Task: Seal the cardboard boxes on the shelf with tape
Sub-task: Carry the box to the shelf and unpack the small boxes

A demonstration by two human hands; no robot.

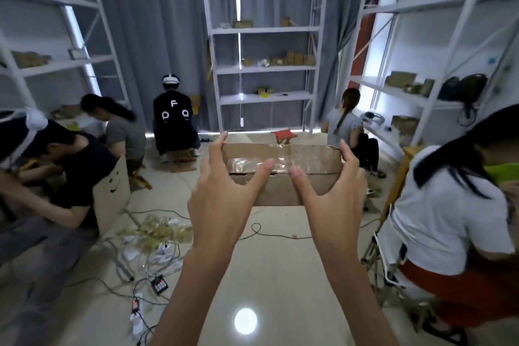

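Observation:
I hold a flat brown cardboard box [306,154] up in front of me with both hands. Clear tape [283,163] lies along its top seam, wrinkled and shiny. My left hand [224,191] grips the box's left end, fingers over the far edge, thumb pressing the tape near the middle. My right hand [331,191] grips the right end the same way, its thumb beside the left thumb on the seam. No tape roll is visible.
A white shelf [265,67] with small cardboard boxes stands ahead against grey curtains; more shelves line the left and right walls. Several people sit on low stools around the room. Cables, a power strip [160,255] and crumpled tape scraps lie on the floor at lower left.

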